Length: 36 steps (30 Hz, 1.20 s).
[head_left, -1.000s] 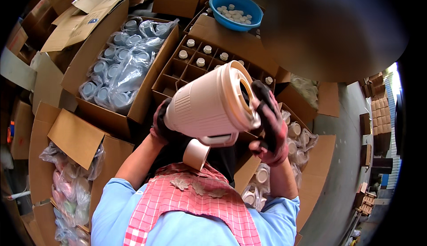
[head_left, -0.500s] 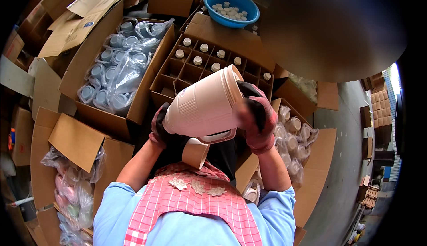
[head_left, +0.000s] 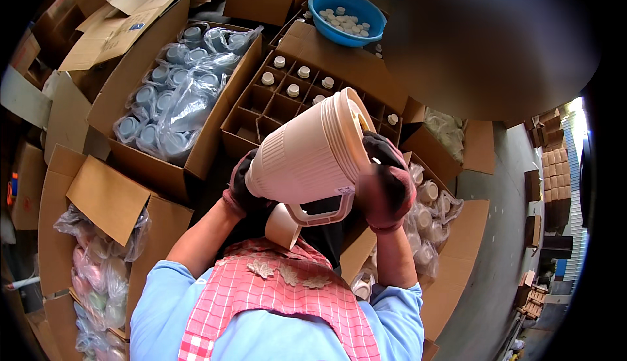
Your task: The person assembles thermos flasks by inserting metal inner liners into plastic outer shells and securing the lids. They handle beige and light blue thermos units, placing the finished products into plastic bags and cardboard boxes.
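Observation:
A pale pink ribbed pitcher (head_left: 304, 155) with a loop handle hangs tilted in front of my chest, its wide rim up and to the right. My left hand (head_left: 241, 185), in a dark and pink glove, is closed around the narrow base. At the rim my gloved right hand (head_left: 388, 194) grips the side near the handle; part of it is blurred, and its fingertips reach over the opening. A small pale cup-shaped piece (head_left: 283, 225) rests in my lap, below the pitcher's handle.
Ahead, a divided carton (head_left: 261, 109) holds white-capped bottles. Behind it sits a blue basin (head_left: 346, 18) of white caps. Bagged blue-grey containers fill a carton (head_left: 196, 168) at left; a carton (head_left: 460, 256) at right holds bagged pale ones. Another open carton (head_left: 157, 243) stands near left.
The pitcher has rolled between my hands, so its handle now faces me more and its opening shows. My right hand has moved slightly right and down along the rim.

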Tool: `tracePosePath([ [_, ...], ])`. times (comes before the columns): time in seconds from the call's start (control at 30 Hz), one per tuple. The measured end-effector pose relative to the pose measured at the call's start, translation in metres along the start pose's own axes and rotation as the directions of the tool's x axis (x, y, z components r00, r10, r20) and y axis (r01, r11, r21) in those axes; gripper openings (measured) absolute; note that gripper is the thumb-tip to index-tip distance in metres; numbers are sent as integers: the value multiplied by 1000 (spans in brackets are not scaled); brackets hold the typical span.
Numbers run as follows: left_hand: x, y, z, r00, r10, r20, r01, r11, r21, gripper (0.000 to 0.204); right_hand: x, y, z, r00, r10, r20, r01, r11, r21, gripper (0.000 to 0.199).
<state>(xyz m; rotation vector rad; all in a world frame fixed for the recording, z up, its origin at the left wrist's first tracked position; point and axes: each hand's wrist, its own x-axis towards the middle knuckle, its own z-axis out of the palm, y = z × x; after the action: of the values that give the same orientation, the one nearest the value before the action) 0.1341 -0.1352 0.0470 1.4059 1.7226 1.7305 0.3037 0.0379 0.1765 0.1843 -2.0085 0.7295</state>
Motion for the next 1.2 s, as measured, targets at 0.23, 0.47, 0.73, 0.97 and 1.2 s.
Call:
tracePosePath([
  [0.23, 0, -3, -3, 998, 43, 35, -46, 995, 90, 58, -6, -6, -5, 995, 60, 81, -56, 997, -47, 23],
  [0.47, 5, 8, 1, 993, 121, 2, -120, 986, 115, 53, -13, -6, -1, 996, 89, 19, -90, 995, 47, 26],
  [0.73, -33, -73, 20, 889, 163, -428, -150, 987, 66, 60, -22, -17, 3, 884, 444, -143, -439, 896, 68, 14],
  [0.97, 2, 12, -15, 905, -66, -419, -138, 889, -437, 72, 34, 5, -19, 534, 837, 116, -806, 463, 368, 11],
  [1.2, -4, -21, -28, 991, -42, -125, 52, 996, 74, 54, -4, 17, -11, 929, 343, 142, -341, 939, -37, 80],
])
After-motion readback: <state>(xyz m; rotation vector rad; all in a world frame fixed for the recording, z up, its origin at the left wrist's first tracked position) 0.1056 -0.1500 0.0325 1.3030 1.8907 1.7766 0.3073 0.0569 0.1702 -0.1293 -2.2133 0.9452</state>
